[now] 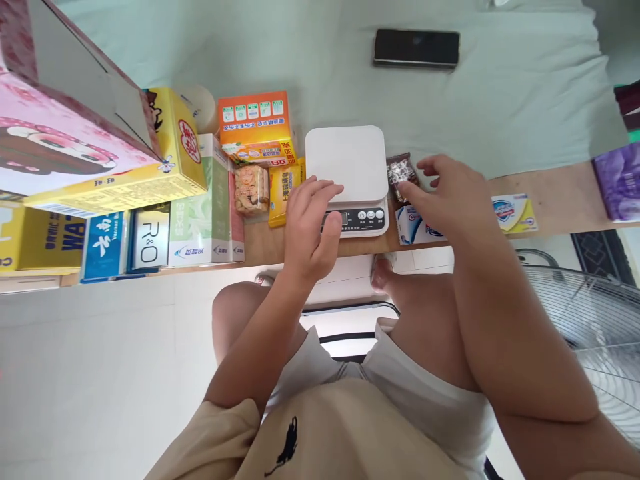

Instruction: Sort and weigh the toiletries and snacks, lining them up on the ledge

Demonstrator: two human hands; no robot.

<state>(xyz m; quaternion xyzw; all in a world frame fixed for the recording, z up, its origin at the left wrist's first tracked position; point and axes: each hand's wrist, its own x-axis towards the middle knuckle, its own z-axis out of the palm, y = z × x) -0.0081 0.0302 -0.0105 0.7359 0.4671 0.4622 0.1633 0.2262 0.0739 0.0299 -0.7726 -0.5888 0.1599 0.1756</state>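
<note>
The packet [400, 171] lies just right of the scale [345, 157], long axis roughly fore-and-aft; the right hand [455, 197] is nearer, thumb and fingers parted towards it, holding nothing (contact unclear); the left hand [309, 230], loosely spread and empty, overlaps the scale's near-left corner.

White digital scale [346, 160], lying flat, shiny brown packet [401, 172] just beside it

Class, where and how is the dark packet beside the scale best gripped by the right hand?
Probably a thumb-and-finger pinch on its right edge, the right hand coming from the right: the dark packet lies low, with the white scale close on its left and a blue-and-white box at its near end.
</note>
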